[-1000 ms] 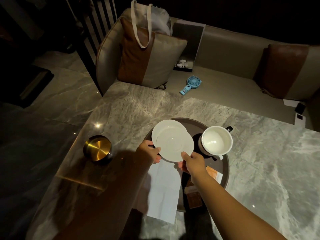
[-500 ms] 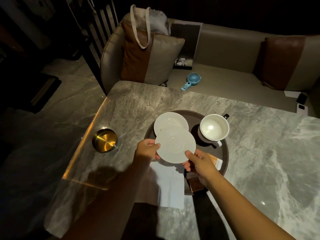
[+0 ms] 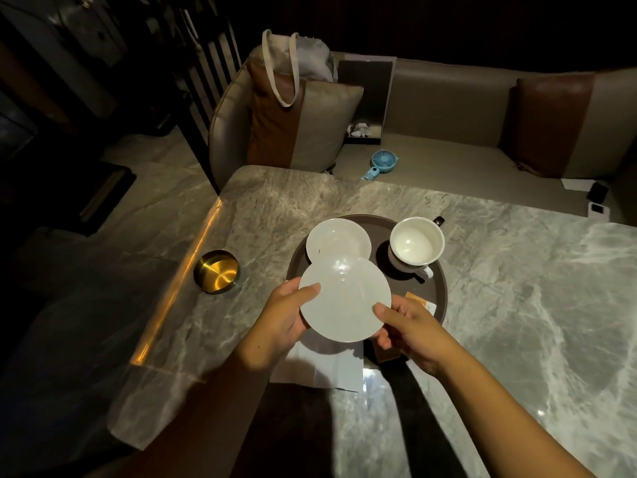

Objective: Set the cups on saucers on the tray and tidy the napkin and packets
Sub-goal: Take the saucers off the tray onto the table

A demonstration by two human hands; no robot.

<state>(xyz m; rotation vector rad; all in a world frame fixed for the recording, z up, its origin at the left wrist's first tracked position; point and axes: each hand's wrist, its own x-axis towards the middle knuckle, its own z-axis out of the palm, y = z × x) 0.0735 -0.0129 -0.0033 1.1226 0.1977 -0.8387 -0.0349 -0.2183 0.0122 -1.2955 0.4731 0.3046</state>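
**Hands share one saucer over the tray's near side**

Left hand (image 3: 289, 312) pinches the left rim of the lifted saucer (image 3: 344, 298), thumb on top and fingers beneath. The right hand (image 3: 410, 329) pinches the near-right rim in the same way. The saucer hangs roughly level over the near-left part of the tray (image 3: 439, 298). In view it overlaps the second saucer (image 3: 337, 238), which lies flat at the tray's far left; whether the two rims touch cannot be told.

The cup (image 3: 417, 244) stands at the tray's far right, on no saucer. It may be nested in another cup, but that is unclear. The napkin (image 3: 324, 367) spills from the tray's near edge onto the counter (image 3: 517, 305). The packets (image 3: 422, 303) lie at the tray's near right.

The step looks like setting this saucer down, and it probably needs a bare patch of tray. Paper underneath would likely make it rock. A spot toward the tray's middle, clear of the other rim, seems soundest. Glazed china slides easily, so it is best lowered level, with the thumbs lifted only once it sits flat.
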